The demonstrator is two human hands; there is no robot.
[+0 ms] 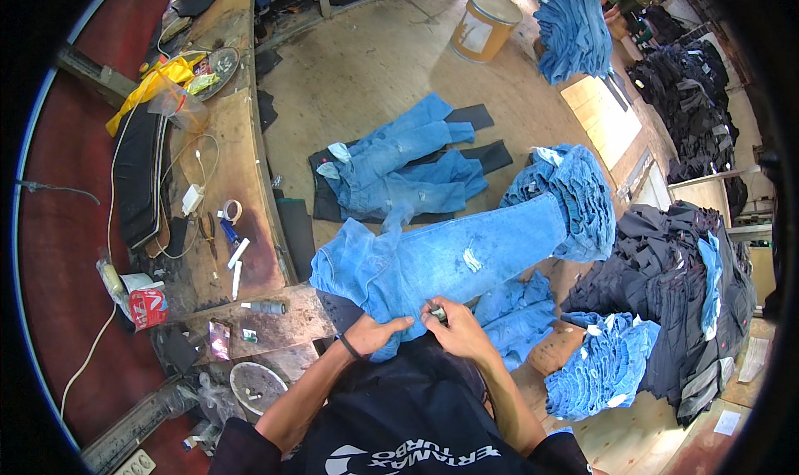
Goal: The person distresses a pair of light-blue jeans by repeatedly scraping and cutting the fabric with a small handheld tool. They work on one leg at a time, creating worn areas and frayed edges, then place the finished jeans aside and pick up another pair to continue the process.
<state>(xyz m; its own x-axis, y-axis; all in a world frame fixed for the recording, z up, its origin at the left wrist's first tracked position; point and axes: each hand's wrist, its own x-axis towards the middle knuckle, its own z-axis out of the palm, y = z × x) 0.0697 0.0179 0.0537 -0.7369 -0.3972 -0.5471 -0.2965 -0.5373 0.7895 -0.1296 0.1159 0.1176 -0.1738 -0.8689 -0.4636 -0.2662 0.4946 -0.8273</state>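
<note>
A pair of light-blue jeans with a ripped white patch on one leg stretches across in front of me, close to my body. My left hand is closed on the denim, with its thumb pressed along the cloth. Beside it, my right hand is closed around a small dark tool at the edge of the jeans. Fingers hide most of that tool, and its kind is unclear. The far end of the leg rests against a folded stack of blue jeans.
Beyond lie more blue jeans on black ones. Right of me are a jeans pile and a heap of black trousers. A wooden bench on the left bears pliers and a tape roll. A drum stands far off.
</note>
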